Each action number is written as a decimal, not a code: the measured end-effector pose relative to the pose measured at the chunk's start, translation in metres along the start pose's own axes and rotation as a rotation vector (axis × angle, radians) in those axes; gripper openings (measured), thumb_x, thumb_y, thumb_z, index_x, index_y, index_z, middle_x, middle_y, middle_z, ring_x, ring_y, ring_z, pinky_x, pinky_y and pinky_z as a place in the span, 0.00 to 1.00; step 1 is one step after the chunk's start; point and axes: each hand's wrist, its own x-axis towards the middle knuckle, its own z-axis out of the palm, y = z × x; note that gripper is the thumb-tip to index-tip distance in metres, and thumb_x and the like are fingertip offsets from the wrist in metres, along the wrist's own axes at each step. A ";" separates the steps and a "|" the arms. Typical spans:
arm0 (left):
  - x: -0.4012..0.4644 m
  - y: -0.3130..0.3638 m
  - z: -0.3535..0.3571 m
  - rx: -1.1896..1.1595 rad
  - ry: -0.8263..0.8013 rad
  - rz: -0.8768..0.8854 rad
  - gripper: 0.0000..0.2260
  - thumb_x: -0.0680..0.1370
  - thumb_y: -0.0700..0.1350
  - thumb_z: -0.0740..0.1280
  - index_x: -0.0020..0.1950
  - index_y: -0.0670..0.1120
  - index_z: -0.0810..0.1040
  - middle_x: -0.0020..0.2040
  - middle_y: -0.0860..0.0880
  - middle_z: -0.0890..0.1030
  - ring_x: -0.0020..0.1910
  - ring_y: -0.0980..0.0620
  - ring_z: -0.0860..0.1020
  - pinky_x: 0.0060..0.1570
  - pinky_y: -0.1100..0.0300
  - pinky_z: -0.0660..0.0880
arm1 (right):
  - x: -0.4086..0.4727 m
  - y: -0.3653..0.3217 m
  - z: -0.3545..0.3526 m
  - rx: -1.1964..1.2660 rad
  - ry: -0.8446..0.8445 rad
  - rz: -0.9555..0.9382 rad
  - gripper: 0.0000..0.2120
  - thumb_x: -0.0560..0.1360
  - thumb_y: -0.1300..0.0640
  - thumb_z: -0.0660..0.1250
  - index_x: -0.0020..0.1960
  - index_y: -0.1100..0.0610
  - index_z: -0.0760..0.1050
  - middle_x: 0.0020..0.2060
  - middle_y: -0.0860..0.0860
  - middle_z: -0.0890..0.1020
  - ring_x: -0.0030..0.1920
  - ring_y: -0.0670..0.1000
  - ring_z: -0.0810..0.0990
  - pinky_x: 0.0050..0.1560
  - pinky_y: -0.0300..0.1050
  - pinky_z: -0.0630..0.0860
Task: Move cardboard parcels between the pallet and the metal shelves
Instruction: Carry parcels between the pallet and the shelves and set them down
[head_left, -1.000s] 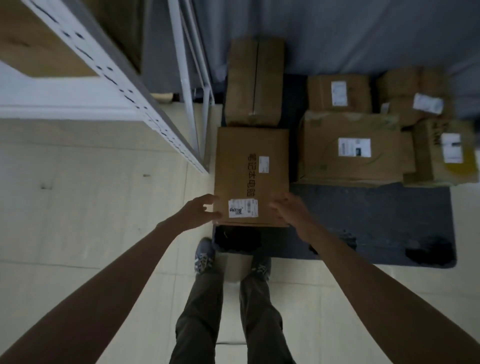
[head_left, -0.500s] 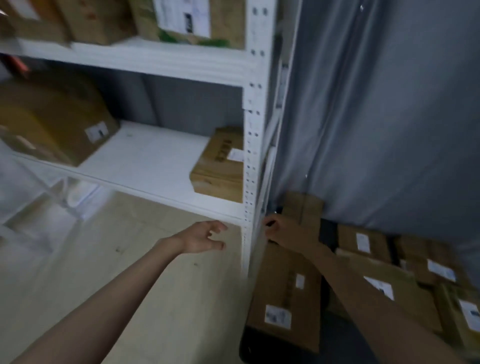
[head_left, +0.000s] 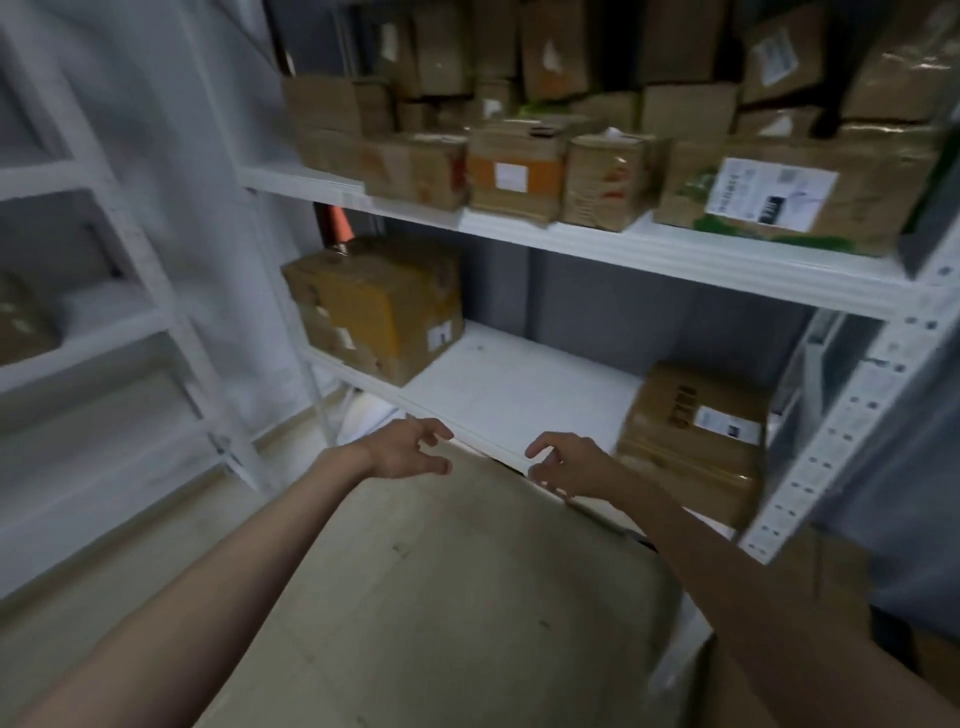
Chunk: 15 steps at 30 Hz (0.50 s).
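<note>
I face the white metal shelves. My left hand and my right hand hover side by side in front of the lower shelf's front edge, fingers loosely curled, holding nothing. On that lower shelf a large tape-covered cardboard parcel sits at the left and a flatter parcel with a white label sits at the right, just right of my right hand. The upper shelf carries several stacked parcels, among them an orange-fronted box and a big labelled box.
A white perforated upright post stands at the right. A second white rack stands at the left, with a parcel at the frame's left edge. Pale floor lies below my arms. Brown cardboard shows at the lower right behind the post.
My view swung up and left from the pallet parcels to the shelves. Both hands left the flat parcel on the pallet and now hang unladen before the lower shelf.
</note>
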 end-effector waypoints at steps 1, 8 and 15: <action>-0.004 -0.014 -0.012 -0.009 0.017 -0.012 0.25 0.76 0.56 0.72 0.72 0.55 0.71 0.67 0.51 0.74 0.64 0.50 0.75 0.63 0.57 0.73 | 0.012 -0.017 0.004 -0.005 -0.013 -0.005 0.11 0.78 0.57 0.70 0.60 0.56 0.78 0.46 0.54 0.83 0.43 0.50 0.79 0.40 0.36 0.73; 0.000 -0.102 -0.067 -0.058 0.064 -0.089 0.24 0.77 0.57 0.71 0.71 0.56 0.71 0.67 0.51 0.74 0.60 0.53 0.74 0.56 0.62 0.68 | 0.110 -0.103 0.039 -0.014 -0.032 -0.063 0.09 0.77 0.55 0.69 0.57 0.52 0.78 0.44 0.52 0.81 0.42 0.50 0.80 0.39 0.39 0.76; 0.064 -0.181 -0.139 -0.040 0.093 -0.173 0.24 0.77 0.57 0.71 0.71 0.57 0.71 0.67 0.52 0.73 0.62 0.51 0.74 0.61 0.59 0.70 | 0.254 -0.152 0.071 -0.049 -0.093 -0.122 0.08 0.78 0.51 0.69 0.57 0.50 0.77 0.53 0.53 0.81 0.49 0.55 0.83 0.49 0.47 0.82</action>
